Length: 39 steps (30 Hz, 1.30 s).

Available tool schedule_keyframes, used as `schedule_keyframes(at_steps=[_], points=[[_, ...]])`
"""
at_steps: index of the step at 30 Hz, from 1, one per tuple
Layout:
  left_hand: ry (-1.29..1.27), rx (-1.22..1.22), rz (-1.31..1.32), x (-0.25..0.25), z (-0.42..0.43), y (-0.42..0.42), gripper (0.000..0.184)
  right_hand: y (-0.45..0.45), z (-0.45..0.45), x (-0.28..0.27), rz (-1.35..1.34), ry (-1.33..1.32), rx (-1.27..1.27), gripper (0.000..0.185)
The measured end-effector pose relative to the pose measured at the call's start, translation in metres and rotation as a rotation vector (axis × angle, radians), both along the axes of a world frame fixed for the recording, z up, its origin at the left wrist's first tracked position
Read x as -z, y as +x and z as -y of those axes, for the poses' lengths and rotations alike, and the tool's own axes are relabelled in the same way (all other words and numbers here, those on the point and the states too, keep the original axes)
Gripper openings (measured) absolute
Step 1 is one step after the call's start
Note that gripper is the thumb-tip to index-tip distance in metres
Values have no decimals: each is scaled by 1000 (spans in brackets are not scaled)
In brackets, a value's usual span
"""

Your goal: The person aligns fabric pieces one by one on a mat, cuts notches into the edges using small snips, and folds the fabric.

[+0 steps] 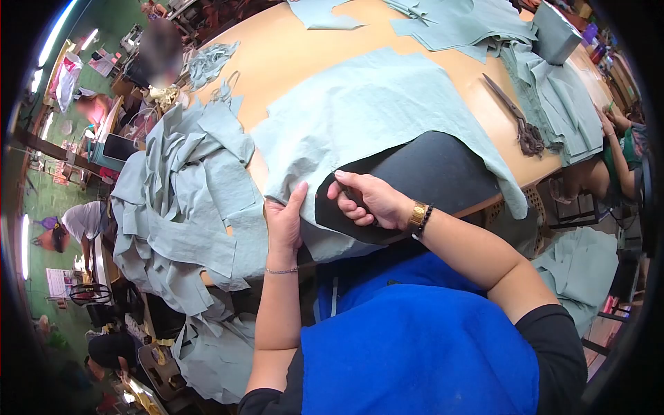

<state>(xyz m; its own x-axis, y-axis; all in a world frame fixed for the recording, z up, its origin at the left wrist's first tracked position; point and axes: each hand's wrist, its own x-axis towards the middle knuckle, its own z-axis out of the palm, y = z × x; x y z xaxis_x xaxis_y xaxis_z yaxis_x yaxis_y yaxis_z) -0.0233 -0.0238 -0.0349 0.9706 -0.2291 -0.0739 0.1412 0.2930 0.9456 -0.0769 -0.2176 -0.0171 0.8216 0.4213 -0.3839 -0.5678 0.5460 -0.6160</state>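
A wide pale green cloth [373,104] lies on the table in front of me, partly over a dark grey rounded sheet [443,173] that shows at its near side. My left hand [283,218] grips the cloth's near left edge, thumb on top and fingers hidden beneath. Curled fingers close my right hand [366,200] around a slim dark tool [356,199], whose kind I cannot make out. Its tip reaches the cloth's edge, just right of my left thumb. Large scissors [505,100] with wrapped handles rest on the table to the right.
Crumpled green cloth pieces [187,200] heap at the table's left edge. Stacked cloth [553,104] and a grey-green block [555,34] stand at the right. Another person's arm [619,152] is at the far right. The tabletop [270,55] curves around my work.
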Motion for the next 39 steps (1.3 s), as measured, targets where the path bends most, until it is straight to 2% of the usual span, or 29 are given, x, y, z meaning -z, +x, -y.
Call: schedule_keyframes(at_steps=[14, 17, 18, 20, 22, 23, 25, 27, 29, 31, 33, 35, 39], points=[[-12, -26, 41, 3, 3, -1, 40, 4, -5, 1, 10, -18, -12, 36], [148, -13, 147, 6, -2, 0, 43, 0, -5, 3, 30, -24, 34, 35], [206, -32, 148, 10, -6, -2, 50, -6, -1, -1, 14, -31, 47, 36], [237, -148, 243, -9, -2, -11, 54, -27, 15, -2, 8, 15, 174, 39], [244, -361, 559, -11, -7, -3, 58, -46, 39, -7, -18, 10, 346, 43], [441, -369, 723, -19, -8, 4, 57, -55, 55, -9, -36, -13, 427, 45], [841, -406, 1036, -74, 3, 6, 55, -67, 89, -7, -78, -12, 533, 46], [816, -95, 1157, -94, 37, 20, 40, -74, 114, -1, -91, 105, 575, 42], [723, 158, 1133, -95, 94, 21, 24, -72, 125, 5, -108, 183, 613, 39], [806, 338, 1124, -66, 138, 25, 22, -67, 132, 9, -128, 244, 655, 36], [871, 395, 1184, -27, 166, 36, 16, -63, 132, 14, -159, 284, 704, 33], [822, 314, 1212, 2, 172, 46, 12, -62, 132, 14, -153, 288, 690, 31], [803, 238, 1118, 6, 164, 45, 9, -57, 132, 11, -182, 268, 584, 32]])
